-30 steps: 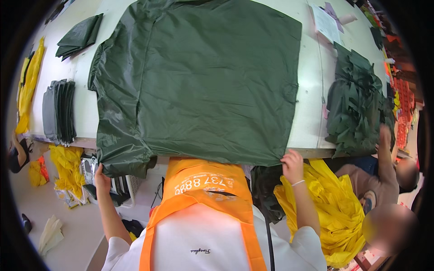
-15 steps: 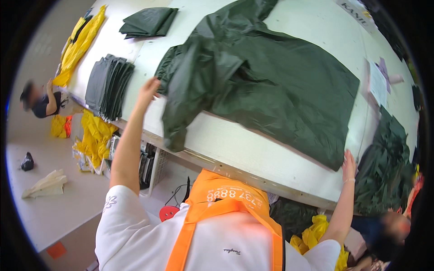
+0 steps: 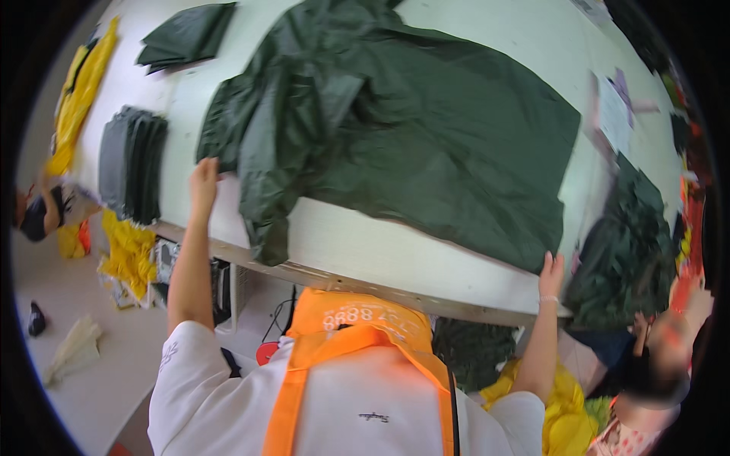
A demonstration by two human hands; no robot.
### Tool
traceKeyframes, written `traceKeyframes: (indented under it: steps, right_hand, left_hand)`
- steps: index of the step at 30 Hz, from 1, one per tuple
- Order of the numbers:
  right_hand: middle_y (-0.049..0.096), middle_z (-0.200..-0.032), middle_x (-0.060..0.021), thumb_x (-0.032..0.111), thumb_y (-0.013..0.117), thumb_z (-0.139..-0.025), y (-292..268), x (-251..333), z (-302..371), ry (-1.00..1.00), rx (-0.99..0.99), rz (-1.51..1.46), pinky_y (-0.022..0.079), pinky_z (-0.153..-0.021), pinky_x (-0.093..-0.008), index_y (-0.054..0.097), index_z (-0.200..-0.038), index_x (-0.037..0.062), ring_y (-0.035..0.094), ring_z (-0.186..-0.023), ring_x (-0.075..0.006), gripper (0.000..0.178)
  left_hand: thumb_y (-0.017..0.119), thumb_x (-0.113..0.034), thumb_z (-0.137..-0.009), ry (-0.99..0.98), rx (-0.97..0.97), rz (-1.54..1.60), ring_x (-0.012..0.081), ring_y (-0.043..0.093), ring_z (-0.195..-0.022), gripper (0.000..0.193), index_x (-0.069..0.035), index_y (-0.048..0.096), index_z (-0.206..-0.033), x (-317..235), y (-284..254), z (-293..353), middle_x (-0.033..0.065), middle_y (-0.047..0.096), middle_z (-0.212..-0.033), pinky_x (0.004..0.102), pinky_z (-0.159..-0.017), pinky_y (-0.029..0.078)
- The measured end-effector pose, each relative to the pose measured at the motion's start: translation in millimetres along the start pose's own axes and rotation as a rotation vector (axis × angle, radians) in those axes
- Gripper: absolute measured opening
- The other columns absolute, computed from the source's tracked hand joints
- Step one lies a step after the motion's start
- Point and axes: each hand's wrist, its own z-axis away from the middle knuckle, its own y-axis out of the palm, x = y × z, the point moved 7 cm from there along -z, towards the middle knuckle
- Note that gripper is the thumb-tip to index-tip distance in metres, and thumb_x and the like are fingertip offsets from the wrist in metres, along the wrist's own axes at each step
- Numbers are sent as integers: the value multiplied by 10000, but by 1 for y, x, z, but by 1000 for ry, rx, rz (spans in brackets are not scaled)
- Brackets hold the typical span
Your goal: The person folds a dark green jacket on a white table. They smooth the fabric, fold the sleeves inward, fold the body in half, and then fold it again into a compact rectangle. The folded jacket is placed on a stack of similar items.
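Observation:
A dark green raincoat (image 3: 449,137) lies spread over the white table, its shiny cloth wrinkled and one sleeve (image 3: 266,205) hanging toward the near edge. At its left edge, my left hand (image 3: 204,182) pinches the gathered cloth between thumb and fingers. My right hand (image 3: 551,275) is at the near right corner of the hem, fingers pointing away from me and closed on the cloth's edge. The fingertips of that hand are partly blurred.
On the white table (image 3: 365,224) stand a stack of folded dark garments (image 3: 133,163) and a folded green one (image 3: 186,36) at left. A dark green heap (image 3: 627,251) lies right, by a paper sheet (image 3: 613,114). Yellow cloth (image 3: 84,91) lies far left. Other people (image 3: 661,357) work nearby.
My left hand has closed on the raincoat's left edge and drawn that side a little outward and flatter. My right hand stays by the hem corner. The whole view has shifted.

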Motion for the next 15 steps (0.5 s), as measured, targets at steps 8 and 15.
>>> traceKeyframes:
  steps: [8, 15]
  right_hand:
    - [606, -799, -230, 294, 562, -914, 11, 33, 9, 165, 39, 118, 451, -669, -448, 500, -953, 21, 578, -762, -430, 283]
    - [576, -1118, -157, 226, 667, -822, 7, 116, 31, 21, -442, 357, 408, -856, -447, 550, -1043, 23, 542, -1012, -341, 323]
  left_hand:
    - [603, -299, -894, -35, 5, -133, 104, 357, -555, 396, 20, 467, -703, 35, -28, 64, 50, 414, -557, 293, -503, 320]
    - [633, -257, -828, 123, -97, -403, 435, 506, -747, 308, 5, 484, -762, 25, -14, 80, 217, 519, -777, 470, -642, 405]
